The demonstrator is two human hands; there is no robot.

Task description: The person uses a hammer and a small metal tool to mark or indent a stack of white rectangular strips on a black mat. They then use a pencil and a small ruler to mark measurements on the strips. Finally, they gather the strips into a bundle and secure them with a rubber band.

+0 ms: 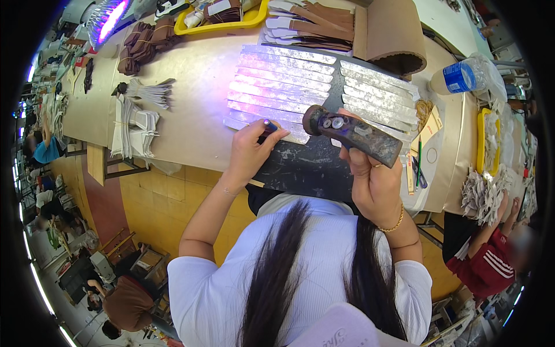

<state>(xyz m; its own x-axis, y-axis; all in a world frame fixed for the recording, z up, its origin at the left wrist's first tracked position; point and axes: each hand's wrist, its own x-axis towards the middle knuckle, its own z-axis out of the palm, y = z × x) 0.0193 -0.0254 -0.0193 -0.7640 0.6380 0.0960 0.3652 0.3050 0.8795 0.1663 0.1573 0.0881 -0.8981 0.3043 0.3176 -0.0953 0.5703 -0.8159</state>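
A short punch with a dark blue end [269,125] stands between the thumb and fingers of my left hand [250,149], over the near end of the left group of strips [277,81]. These pale strips with silvery patches lie side by side on a dark board [306,168]. My right hand [377,188] is closed round a hammer [370,139]. Its worn metal head is raised above the board, right of the punch and apart from it. A second group of strips [376,95] lies partly behind the hammer. The punch's lower tip is hidden by my fingers.
Brown bundles [144,46] and white strip bundles [136,124] lie left. A yellow tray [254,24] and brown strips [324,23] sit behind. A jar [454,78], scissors [421,173] and a green pencil [420,149] are right. A person in red [485,260] works at far right.
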